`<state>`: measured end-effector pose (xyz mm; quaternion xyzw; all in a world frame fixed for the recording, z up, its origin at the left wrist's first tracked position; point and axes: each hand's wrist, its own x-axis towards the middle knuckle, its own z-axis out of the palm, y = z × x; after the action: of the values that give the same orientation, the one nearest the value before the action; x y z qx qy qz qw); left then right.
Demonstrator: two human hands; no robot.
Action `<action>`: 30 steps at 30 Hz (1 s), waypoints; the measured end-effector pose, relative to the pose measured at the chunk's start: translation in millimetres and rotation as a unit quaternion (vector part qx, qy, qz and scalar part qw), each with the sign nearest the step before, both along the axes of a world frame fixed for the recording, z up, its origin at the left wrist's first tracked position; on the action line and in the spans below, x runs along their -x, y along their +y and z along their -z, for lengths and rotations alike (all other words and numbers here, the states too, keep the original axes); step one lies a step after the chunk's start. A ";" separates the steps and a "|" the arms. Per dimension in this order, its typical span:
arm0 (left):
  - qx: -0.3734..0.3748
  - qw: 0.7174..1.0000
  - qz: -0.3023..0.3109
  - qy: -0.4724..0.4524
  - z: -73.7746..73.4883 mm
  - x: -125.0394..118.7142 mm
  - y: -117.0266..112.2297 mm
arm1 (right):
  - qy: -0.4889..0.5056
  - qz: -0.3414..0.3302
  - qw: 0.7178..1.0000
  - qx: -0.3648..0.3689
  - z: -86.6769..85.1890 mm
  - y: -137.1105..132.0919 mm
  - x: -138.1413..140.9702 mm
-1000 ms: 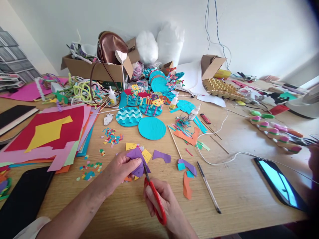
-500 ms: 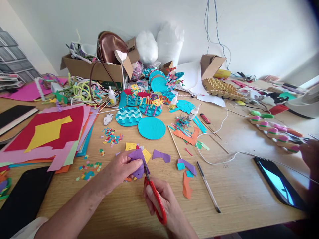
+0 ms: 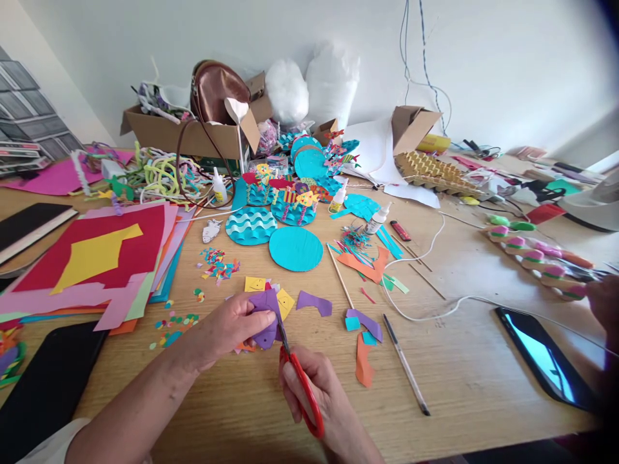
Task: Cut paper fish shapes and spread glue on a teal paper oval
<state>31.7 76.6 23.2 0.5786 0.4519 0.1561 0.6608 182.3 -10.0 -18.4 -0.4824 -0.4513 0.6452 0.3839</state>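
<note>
My left hand (image 3: 231,327) pinches a small purple paper piece (image 3: 265,317) just above the wooden table (image 3: 464,367). Red-handled scissors (image 3: 300,381) are gripped in my right hand (image 3: 323,398), and their blades reach up into the right edge of the purple piece. Small yellow squares (image 3: 254,284) and purple offcuts (image 3: 314,302) lie on the table right behind my hands. A thin pen (image 3: 405,363) and an orange scrap (image 3: 362,361) lie to the right of the scissors.
A stack of coloured paper sheets (image 3: 91,261) lies at left, a dark tablet (image 3: 46,383) at the near left. Teal card discs (image 3: 296,248), glue bottles and cardboard boxes (image 3: 193,132) fill the back. A phone (image 3: 546,357) and another person's hand (image 3: 602,299) are at right.
The scissor blades have cut slightly further along the purple piece, and my left hand has turned it a little. The other person's hand at right has shifted leftward.
</note>
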 end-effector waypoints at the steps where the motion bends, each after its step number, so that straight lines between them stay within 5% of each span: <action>1: 0.000 1.000 -0.003 0.002 0.0 -0.1 -0.5 | -0.002 0.002 1.000 0.000 0.3 0.1 -0.1; 8: -0.014 0.998 -0.059 -0.024 1.3 -5.9 -4.3 | -0.001 0.000 1.000 -0.004 1.8 0.3 -0.8; 30: -0.035 0.999 0.017 0.023 1.9 -1.0 -2.7 | -0.015 -0.005 1.000 -0.008 0.3 -0.6 -1.6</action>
<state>32.7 73.9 21.3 0.6122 0.4517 0.1474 0.6320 183.9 -10.5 -18.7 -0.4866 -0.4641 0.6365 0.3777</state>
